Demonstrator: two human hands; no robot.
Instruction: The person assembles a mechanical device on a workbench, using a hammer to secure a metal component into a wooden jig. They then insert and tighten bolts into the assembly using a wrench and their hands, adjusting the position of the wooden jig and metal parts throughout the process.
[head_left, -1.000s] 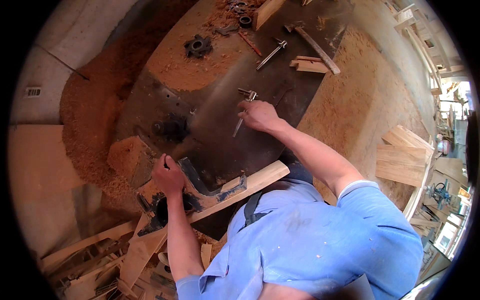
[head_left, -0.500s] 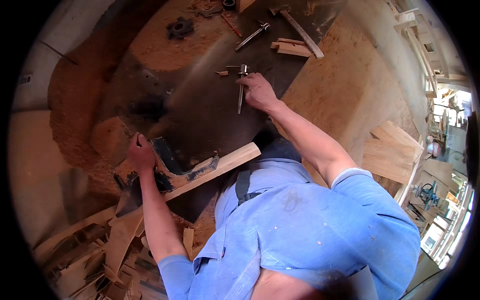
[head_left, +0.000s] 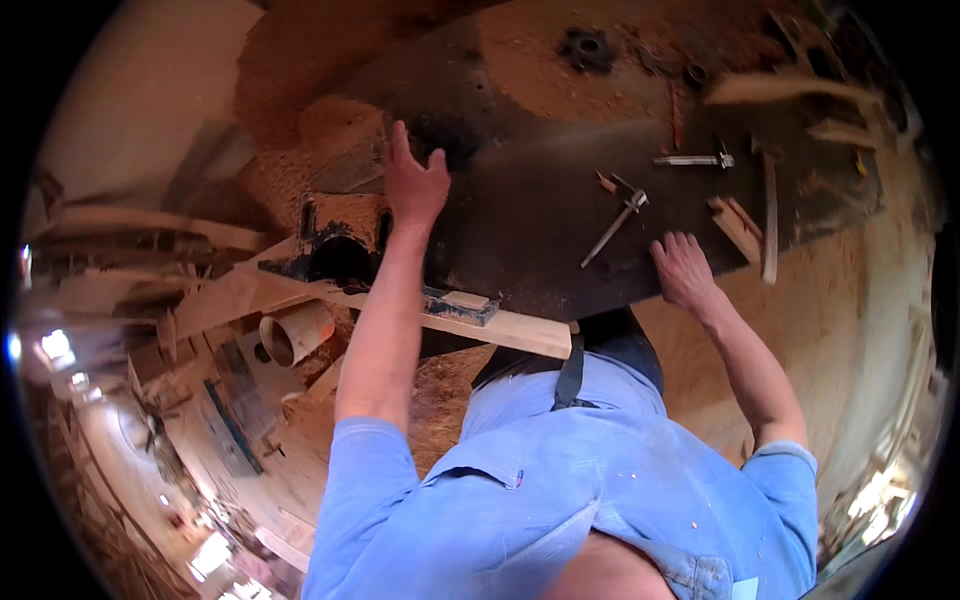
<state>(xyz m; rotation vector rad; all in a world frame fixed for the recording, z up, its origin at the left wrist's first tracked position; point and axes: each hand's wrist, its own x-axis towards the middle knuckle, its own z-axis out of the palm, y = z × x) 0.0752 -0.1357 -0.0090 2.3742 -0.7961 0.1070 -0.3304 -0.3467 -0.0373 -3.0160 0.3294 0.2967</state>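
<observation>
My left hand [head_left: 415, 190] reaches over the dark metal machine table [head_left: 540, 235], empty, thumb and fingers apart. Below it are a black, sawdust-coated metal guard [head_left: 345, 225] and a long pale wooden board [head_left: 520, 332] along the near edge. My right hand [head_left: 685, 268] rests at the table's near edge with its fingers stretched out and nothing in them. Left of that hand lies a silver T-handled wrench [head_left: 612, 232], not touched. A second similar wrench [head_left: 690, 160] lies farther back. To the hand's right are small wooden blocks [head_left: 738, 230] and a hammer [head_left: 769, 210].
A toothed black cutter head [head_left: 587, 50] sits in sawdust at the back, near a red pencil [head_left: 676, 115]. At lower left, a pale round pipe [head_left: 297, 333] lies among wood offcuts. A wide wooden surface [head_left: 800, 320] runs along the right.
My right hand has let go of the wrench and moved right, leaving it on the table. The left hand has moved forward, past the black guard. My view has swung left.
</observation>
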